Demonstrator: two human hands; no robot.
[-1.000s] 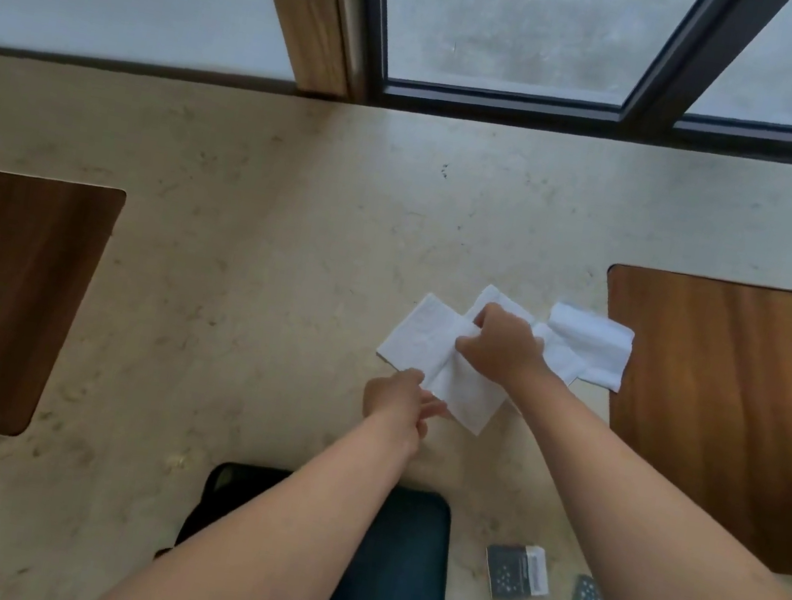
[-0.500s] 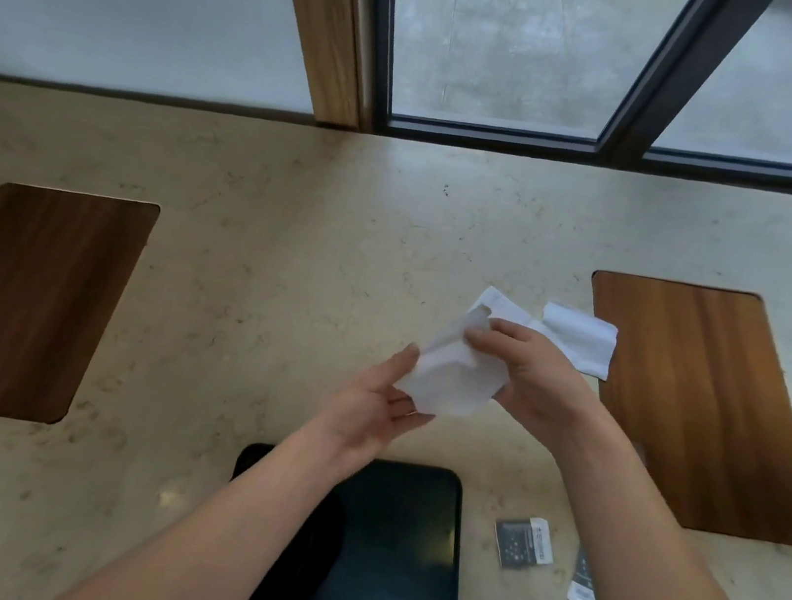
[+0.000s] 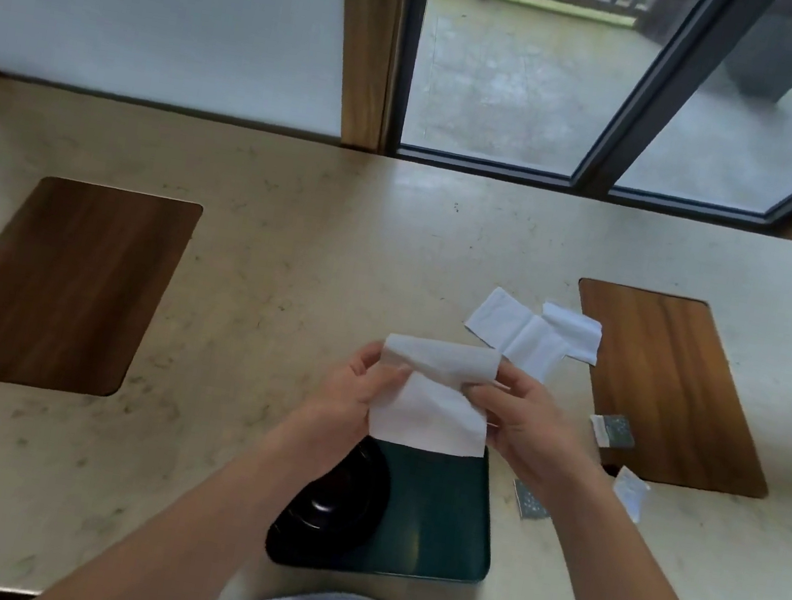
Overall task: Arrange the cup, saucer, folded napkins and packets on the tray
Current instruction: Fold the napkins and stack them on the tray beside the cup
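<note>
**A soft napkin in my two hands**

I am holding a white paper napkin (image 3: 430, 398) up in the air, in the middle of the frame, just above the far end of the dark green tray (image 3: 441, 525). My left hand (image 3: 352, 396) pinches its left edge and my right hand (image 3: 524, 424) pinches its right edge. My fingers are closed on the paper, near the top where it is bent over.

The napkin is very light and floppy. It hangs down by itself. I think it could tear or crumple if I pull hard, so soft pinches at the edges and corners are best.

A black saucer (image 3: 330, 502) sits on the left part of the tray. I cannot see a cup.

More napkins (image 3: 529, 331) lie flat on the table, up and to the right of my hands. Three little packets (image 3: 614, 430) lie at the right, near my right arm.

The table (image 3: 289, 241) is smooth, pale stone with two brown wooden panels (image 3: 59, 283) set in it, one at each side. Behind it, at the top of the frame, is a big window (image 3: 512, 74) looking out on a wet terrace.
</note>
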